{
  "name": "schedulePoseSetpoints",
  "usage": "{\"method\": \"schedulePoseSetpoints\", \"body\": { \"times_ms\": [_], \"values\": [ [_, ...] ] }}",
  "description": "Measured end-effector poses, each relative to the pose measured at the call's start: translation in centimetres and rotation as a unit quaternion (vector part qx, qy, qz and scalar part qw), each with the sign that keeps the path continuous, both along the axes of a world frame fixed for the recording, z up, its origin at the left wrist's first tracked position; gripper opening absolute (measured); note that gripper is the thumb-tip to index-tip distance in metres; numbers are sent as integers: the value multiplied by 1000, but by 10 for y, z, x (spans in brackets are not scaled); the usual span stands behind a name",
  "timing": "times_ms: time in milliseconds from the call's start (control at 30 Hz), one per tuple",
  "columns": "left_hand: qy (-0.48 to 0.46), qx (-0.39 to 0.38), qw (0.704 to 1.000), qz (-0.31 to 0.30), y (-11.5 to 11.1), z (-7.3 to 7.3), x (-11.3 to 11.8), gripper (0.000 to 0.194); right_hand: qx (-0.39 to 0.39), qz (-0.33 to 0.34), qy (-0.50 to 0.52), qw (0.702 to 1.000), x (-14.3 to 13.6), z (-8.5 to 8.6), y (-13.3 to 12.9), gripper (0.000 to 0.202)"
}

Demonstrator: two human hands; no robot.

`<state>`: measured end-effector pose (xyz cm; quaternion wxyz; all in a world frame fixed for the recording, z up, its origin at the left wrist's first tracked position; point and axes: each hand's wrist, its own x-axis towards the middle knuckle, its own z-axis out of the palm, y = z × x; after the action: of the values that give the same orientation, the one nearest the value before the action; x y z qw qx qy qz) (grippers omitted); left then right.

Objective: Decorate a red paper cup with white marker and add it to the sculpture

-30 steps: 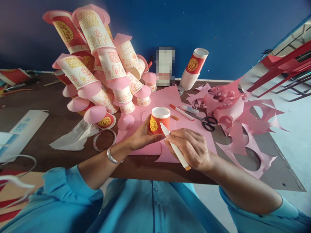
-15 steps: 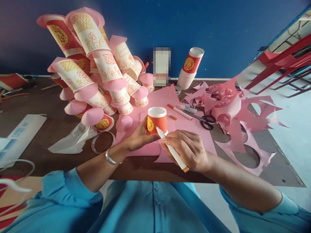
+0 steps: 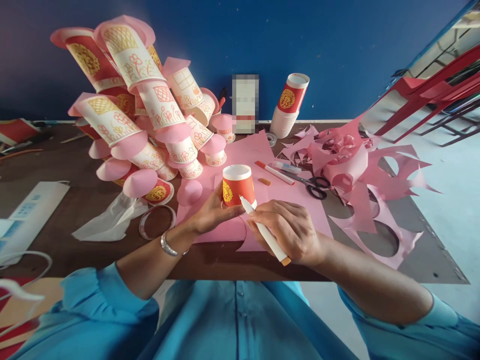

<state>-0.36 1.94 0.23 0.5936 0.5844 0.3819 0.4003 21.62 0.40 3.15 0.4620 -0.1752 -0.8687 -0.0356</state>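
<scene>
A red paper cup (image 3: 242, 187) with a gold emblem and a white rim stands upright over the pink paper. My left hand (image 3: 212, 210) is closed around its left and lower side; some of its fingers are hidden behind the cup. In my right hand (image 3: 287, 230) a white marker (image 3: 268, 235) with an orange end is gripped, its tip close to the cup's front. Whether the tip touches the cup I cannot tell. An orange marker cap (image 3: 264, 181) lies behind the cup, near a second marker (image 3: 274, 173) with a red end.
Stacked paper cups (image 3: 161, 110) with pink cone tops rise at the left. Scissors (image 3: 317, 188) and cut pink scraps (image 3: 348, 160) lie at the right. A cup stack (image 3: 287, 107) stands near the blue wall. A tape roll (image 3: 157, 221) and a power strip (image 3: 33, 215) are at left.
The cup has shifted slightly left in my left hand's hold, and the whole view has moved a little. My right hand keeps its grip on the marker.
</scene>
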Motion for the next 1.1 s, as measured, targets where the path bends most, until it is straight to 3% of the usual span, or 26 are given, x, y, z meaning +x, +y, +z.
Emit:
{"method": "schedulePoseSetpoints", "body": {
  "times_ms": [367,767,1100],
  "values": [
    [-45,-27,998,-23,4,-11,-6,42,4,-29,0,1000,5,4,2,18],
    [-28,-61,998,-19,3,-11,-8,45,-9,-33,6,999,6,2,3,19],
    [-60,-86,994,-35,5,-19,-10,43,-8,-35,4,999,6,3,2,21]
  ]
}}
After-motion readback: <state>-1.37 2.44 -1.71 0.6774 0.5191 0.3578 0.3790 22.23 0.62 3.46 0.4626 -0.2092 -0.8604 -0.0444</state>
